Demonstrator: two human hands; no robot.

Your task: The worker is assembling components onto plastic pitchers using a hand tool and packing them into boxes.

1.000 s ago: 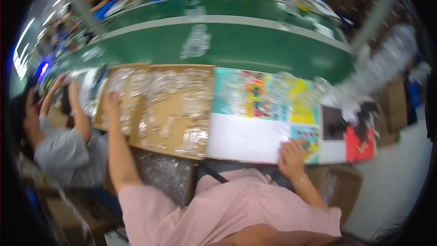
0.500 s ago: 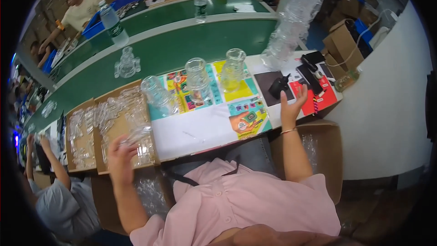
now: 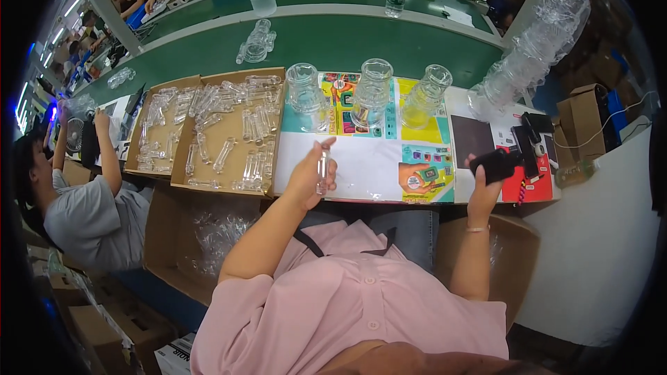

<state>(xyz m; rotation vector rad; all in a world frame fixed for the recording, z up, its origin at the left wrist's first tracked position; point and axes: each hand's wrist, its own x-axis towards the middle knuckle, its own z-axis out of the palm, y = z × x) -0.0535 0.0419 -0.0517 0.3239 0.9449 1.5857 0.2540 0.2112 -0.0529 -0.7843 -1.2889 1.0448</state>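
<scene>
My left hand [image 3: 310,175] is closed around a small clear plastic tube [image 3: 322,168], held upright over the near edge of the table. At the right, my right hand [image 3: 481,193] grips a small black squeeze bottle [image 3: 492,165], which lies tilted across the fingers. Between and beyond my hands stand three clear, ribbed, vase-shaped vessels: a left one [image 3: 306,97], a middle one [image 3: 374,94] and a right one [image 3: 425,96]. Left of them, a cardboard tray [image 3: 229,132] holds several more clear tubes like the one in my left hand.
A second tray of clear pieces [image 3: 154,125] adjoins the first. A wrapped stack of clear vessels [image 3: 531,45] leans at the right, near black devices [image 3: 531,142]. Open cartons [image 3: 163,226] sit below the table edge. A co-worker in grey [image 3: 97,215] sits at the left.
My left hand has moved from the tray to the right, bringing a clear tube. My right hand has taken hold of the black bottle that stood on the table. The view has turned leftward.
</scene>
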